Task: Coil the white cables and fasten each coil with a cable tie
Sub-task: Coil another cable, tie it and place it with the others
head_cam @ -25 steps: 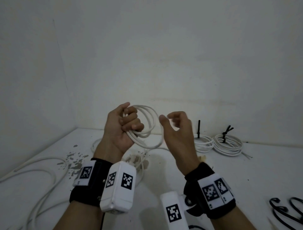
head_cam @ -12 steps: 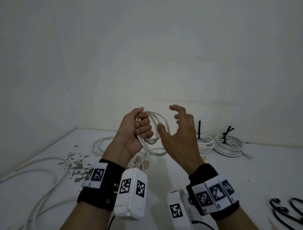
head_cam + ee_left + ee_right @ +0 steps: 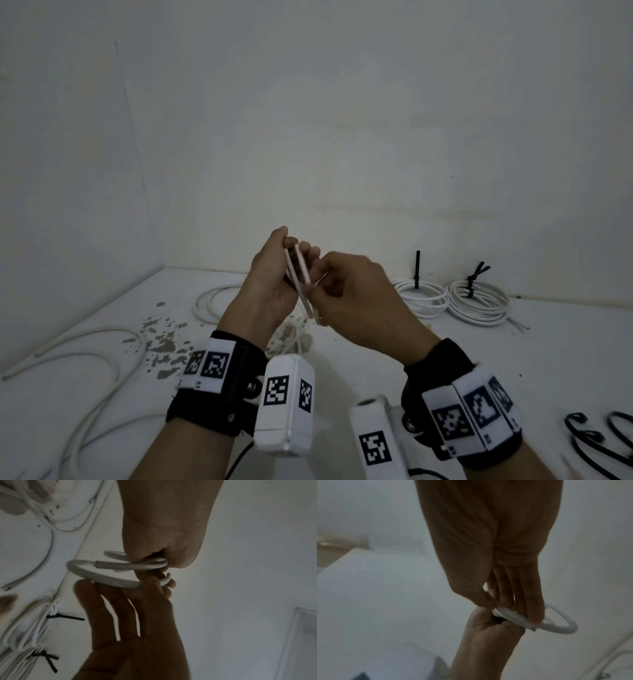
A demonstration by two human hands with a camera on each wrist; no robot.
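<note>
Coil point(image 3: 302, 271) sat clamped in curled fingers of left hand point(image 3: 270, 286); right hand point(image 3: 356, 301) pinched it between thumb and straight fingers.

You face a bare room corner. The corner seam point(image 3: 137, 154) runs as a thin dark vertical line where 2 plain whitish walls meet. Left of the corner seam, the side wall point(image 3: 61, 154) lies in deeper shade. Right of it, the back wall point(image 3: 342, 102) is paler, with a faint brownish band point(image 3: 394, 209) across it. Below the seam, a white table point(image 3: 513, 370) meets both walls. Just in front of the seam's foot, the table's coating is chipped into grey flecks point(image 3: 161, 342). The light around you is dim and even, with only soft shadows. In your left wrist view, a pale framed panel point(image 3: 302, 635) shows, too blurred to identify.
</note>
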